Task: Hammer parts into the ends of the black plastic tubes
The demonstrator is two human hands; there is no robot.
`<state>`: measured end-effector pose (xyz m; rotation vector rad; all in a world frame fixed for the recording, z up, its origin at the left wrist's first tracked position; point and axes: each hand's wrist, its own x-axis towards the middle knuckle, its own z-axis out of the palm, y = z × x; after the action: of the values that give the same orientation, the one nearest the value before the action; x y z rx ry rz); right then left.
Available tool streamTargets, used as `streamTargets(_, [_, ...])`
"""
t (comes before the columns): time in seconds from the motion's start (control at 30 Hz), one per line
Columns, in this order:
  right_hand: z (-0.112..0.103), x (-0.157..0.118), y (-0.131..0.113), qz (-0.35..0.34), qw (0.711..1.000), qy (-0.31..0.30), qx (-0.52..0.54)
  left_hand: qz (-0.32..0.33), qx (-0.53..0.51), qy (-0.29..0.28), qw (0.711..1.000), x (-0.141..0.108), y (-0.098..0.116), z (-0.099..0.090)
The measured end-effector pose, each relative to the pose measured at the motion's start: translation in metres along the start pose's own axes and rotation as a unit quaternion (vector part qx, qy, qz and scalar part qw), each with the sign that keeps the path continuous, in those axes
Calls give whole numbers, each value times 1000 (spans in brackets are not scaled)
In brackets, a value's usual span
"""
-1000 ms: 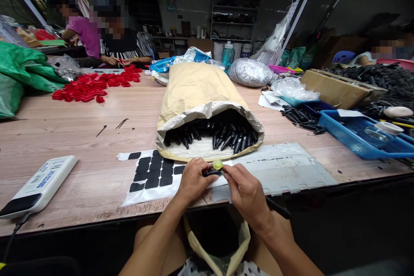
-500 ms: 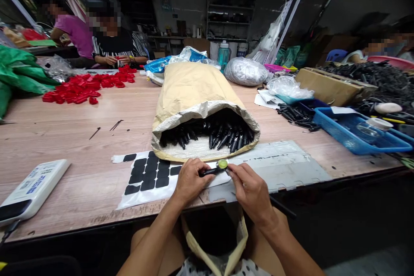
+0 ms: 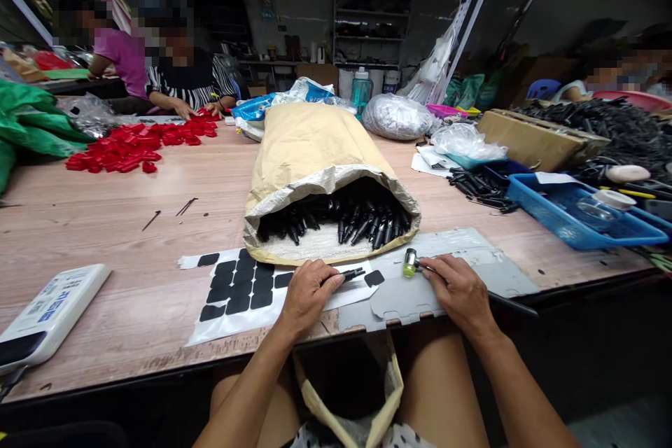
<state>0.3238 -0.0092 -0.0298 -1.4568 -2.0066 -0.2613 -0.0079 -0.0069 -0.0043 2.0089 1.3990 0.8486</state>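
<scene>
My left hand [image 3: 309, 294] is closed on a slim black part [image 3: 353, 273] whose tip points right, over the white sheet. My right hand [image 3: 459, 287] grips a small hammer [image 3: 411, 262] with a metal head and a yellow-green face, held over the grey board [image 3: 465, 262]. The hammer's black handle sticks out past the hand to the right. Between the hands lies one black sticker [image 3: 374, 278]. Rows of black rounded stickers [image 3: 243, 283] cover the white sheet at left. Just behind, a beige sack [image 3: 315, 140] lies open toward me, with many black parts inside.
A white device [image 3: 52, 311] lies at the left edge. Red pieces [image 3: 126, 147] are heaped behind it, where a person's hands [image 3: 197, 110] touch them. Blue trays [image 3: 582, 217] and black parts stand at right. An open bag [image 3: 349, 392] hangs below the table edge.
My right hand has moved right with the hammer, away from the black part. The black part's tip and the lone sticker now show. The person across has lowered their hands to the red pieces.
</scene>
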Motion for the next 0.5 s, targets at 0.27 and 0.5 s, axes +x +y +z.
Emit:
streamTargets(0.27, [7, -2, 3, 17, 999, 11, -27, 7, 48, -6, 999, 1, -3, 3])
streamTargets(0.5, [8, -2, 3, 25, 999, 16, -31, 22, 28, -17, 999, -13, 14, -3])
